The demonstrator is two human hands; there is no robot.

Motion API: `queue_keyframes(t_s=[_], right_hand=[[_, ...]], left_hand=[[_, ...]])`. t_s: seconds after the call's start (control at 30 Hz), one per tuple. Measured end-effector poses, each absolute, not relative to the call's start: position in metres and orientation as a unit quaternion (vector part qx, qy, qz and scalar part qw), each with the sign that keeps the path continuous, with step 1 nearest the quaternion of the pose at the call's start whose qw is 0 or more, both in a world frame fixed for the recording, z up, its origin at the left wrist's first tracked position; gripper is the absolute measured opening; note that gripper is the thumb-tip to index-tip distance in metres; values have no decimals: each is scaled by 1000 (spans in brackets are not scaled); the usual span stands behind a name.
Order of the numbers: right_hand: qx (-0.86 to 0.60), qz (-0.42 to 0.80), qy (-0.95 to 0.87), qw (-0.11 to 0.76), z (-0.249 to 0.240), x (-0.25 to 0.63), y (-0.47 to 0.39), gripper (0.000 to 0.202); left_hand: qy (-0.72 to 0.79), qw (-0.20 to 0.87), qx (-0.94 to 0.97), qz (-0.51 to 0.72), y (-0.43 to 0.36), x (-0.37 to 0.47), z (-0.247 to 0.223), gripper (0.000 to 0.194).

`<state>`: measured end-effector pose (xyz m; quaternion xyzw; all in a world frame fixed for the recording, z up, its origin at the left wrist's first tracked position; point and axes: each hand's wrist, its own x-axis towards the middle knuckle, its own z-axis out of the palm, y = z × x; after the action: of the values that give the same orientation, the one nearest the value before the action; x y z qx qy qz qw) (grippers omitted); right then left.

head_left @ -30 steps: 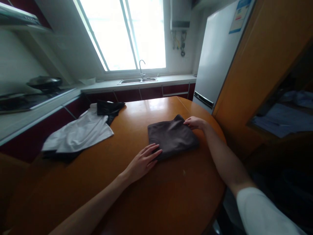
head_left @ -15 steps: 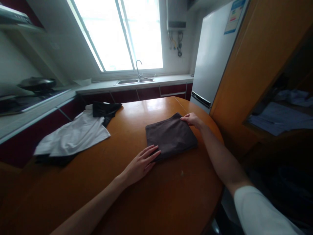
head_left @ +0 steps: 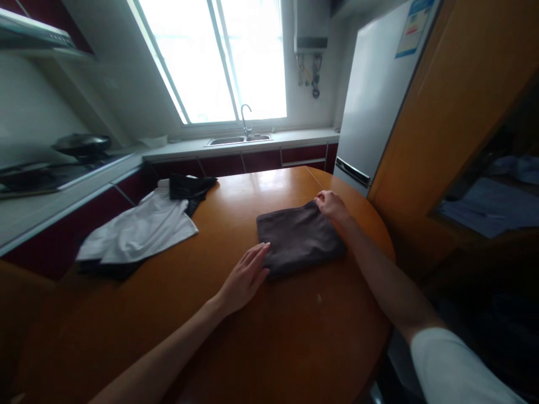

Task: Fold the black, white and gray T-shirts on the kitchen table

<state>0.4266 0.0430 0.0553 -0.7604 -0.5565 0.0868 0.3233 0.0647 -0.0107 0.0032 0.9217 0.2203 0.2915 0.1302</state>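
Note:
A dark grey-brown garment [head_left: 301,238], folded into a flat rectangle, lies on the wooden table [head_left: 295,331]. At its far right corner my right hand [head_left: 330,206] is closed, with thumb and fingers pinching the cloth edge. My left hand [head_left: 244,278] rests at the near left edge of the garment, fingers stretched out and fingertips touching the fabric. What kind of garment it is cannot be told from its folded shape.
White shorts [head_left: 145,227] and black clothing [head_left: 191,188] lie spread at the table's left. Beyond the table run a counter with a sink [head_left: 238,140] and a stove with a pan [head_left: 82,145]. A fridge [head_left: 374,95] stands at the back right.
My left fingers have drawn back from on top of the cloth to its left edge. My right hand stays at the far right corner, its fingers more curled. The view has shifted slightly left.

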Motion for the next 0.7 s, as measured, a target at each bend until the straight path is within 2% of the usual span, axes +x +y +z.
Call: queue_keyframes(t_s=[0.07, 0.13, 0.3, 0.4, 0.57, 0.7], right_hand=[[-735, 12, -612, 293, 50, 409, 45, 44], [-728, -4, -639, 247, 39, 396, 47, 55], [-761, 76, -631, 130, 8, 397, 54, 68], [-763, 79, -630, 121, -1, 404, 58, 70], [-763, 64, -632, 115, -3, 403, 60, 71], [-765, 61, -632, 109, -3, 403, 60, 71]], left_hand=[[247, 146, 896, 338, -10, 64, 4, 46], [253, 149, 888, 355, -10, 63, 5, 38], [225, 104, 923, 295, -13, 62, 5, 29], [224, 86, 934, 265, -17, 66, 5, 31], [264, 62, 923, 273, -22, 76, 6, 22], [271, 39, 925, 263, -27, 80, 1, 37]])
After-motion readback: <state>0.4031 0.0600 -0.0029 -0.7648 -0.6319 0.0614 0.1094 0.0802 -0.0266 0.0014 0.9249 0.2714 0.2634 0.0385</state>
